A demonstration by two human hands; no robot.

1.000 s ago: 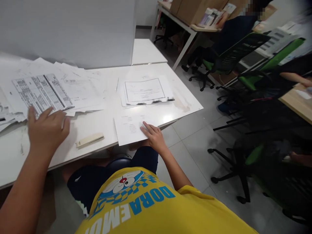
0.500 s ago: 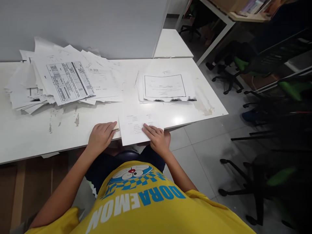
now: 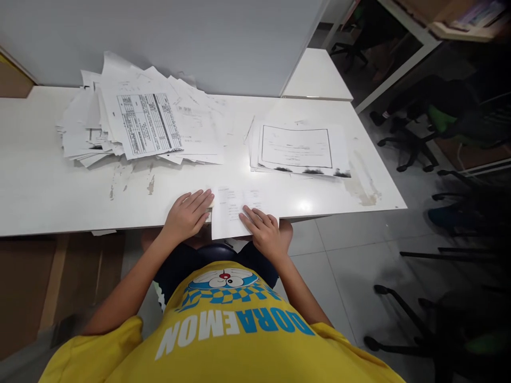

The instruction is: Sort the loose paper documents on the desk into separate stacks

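The yellow shirt (image 3: pixel 223 340) is showing the word "DORAEMON" in white and blue letters, seen upside down from the head camera. The print on the sheets (image 3: pixel 147 123) lying on the table (image 3: pixel 48 191) is showing too small to read.

glossy scuffed white table (image 3: pixel 59 197), matt paper sheet (image 3: pixel 231 213)

Paper heap (image 3: pixel 139 122) left, neat stack (image 3: pixel 299 149) right, sheet (image 3: pixel 233 213) nearest.
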